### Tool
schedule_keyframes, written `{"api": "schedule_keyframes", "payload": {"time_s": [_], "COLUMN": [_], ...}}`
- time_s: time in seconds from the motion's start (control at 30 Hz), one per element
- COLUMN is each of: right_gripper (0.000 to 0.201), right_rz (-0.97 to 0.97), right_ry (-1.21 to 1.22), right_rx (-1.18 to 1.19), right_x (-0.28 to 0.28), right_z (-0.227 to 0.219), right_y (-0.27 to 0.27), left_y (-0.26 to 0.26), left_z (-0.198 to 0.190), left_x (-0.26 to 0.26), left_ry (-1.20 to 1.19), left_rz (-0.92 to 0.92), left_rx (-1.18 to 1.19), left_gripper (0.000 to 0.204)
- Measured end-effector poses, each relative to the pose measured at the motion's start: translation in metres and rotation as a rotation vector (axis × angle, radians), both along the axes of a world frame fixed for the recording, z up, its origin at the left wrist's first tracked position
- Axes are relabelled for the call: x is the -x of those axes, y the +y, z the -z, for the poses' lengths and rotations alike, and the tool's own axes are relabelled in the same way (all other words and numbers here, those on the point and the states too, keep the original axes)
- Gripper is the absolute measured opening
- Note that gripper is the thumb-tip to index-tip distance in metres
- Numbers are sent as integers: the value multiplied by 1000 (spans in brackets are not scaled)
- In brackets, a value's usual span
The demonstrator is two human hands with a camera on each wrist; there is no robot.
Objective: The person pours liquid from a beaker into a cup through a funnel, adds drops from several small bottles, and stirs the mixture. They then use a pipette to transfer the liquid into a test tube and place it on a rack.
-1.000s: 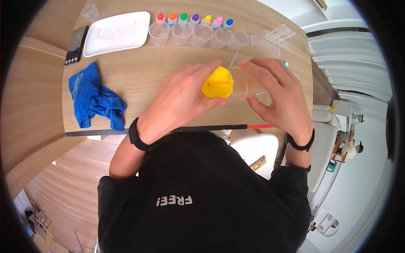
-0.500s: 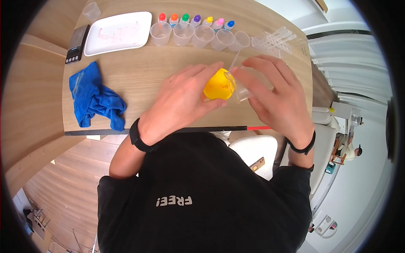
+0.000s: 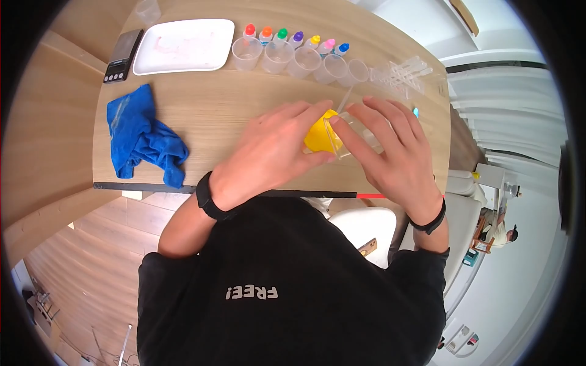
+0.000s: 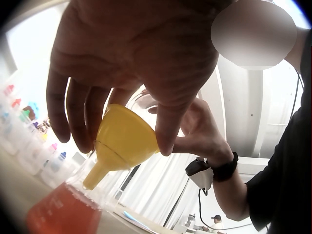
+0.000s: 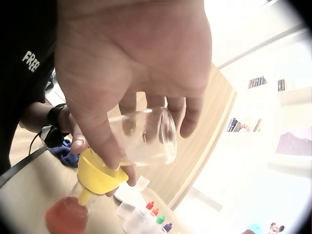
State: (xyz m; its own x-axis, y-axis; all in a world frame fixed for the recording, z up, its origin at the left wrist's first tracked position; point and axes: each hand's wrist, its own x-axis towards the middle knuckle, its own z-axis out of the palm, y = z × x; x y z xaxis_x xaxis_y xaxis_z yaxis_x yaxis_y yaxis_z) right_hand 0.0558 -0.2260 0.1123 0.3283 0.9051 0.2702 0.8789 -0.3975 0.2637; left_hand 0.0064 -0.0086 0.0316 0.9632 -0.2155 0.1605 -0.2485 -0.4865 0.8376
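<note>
Between thumb and fingers my left hand [image 3: 268, 143] grips the rim of a yellow funnel [image 4: 122, 139]. The funnel's spout points down into the neck of a clear conical flask [image 4: 66, 212] containing red-orange liquid. My right hand [image 3: 397, 152] holds a clear glass beaker [image 5: 151, 139] tipped onto its side, its mouth over the funnel. In the right wrist view the beaker looks nearly drained, with a few drops on its wall. From the head view, the hands and funnel hide the flask.
Behind the hands stand several clear plastic cups [image 3: 278, 57] and a row of dropper bottles with coloured caps [image 3: 282, 33]. A white tray [image 3: 183, 66] and a black scale [image 3: 124, 55] lie back left. A blue cloth [image 3: 146, 137] is at left, clear plastic pipettes [image 3: 403, 73] at back right.
The beaker has turned further over the funnel, so its round mouth no longer faces up. My right fingers have shifted along it. The left hand keeps its hold on the funnel.
</note>
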Motion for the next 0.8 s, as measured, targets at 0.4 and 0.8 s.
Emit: {"api": "schedule_keyframes", "payload": {"time_s": [0.4,0.8], "right_gripper": [57,69], "right_rz": [78,254], "right_ry": [165,693], "right_rx": [-45,-655], "right_x": [-1,9], "right_z": [5,30], "right_y": [-8,-40], "left_y": [0,-4], "left_z": [0,-13], "left_x": [0,2], "left_ry": [-13,-91], "left_rz": [17,7], "left_rx": [-25,-118], "left_gripper": [72,90]}}
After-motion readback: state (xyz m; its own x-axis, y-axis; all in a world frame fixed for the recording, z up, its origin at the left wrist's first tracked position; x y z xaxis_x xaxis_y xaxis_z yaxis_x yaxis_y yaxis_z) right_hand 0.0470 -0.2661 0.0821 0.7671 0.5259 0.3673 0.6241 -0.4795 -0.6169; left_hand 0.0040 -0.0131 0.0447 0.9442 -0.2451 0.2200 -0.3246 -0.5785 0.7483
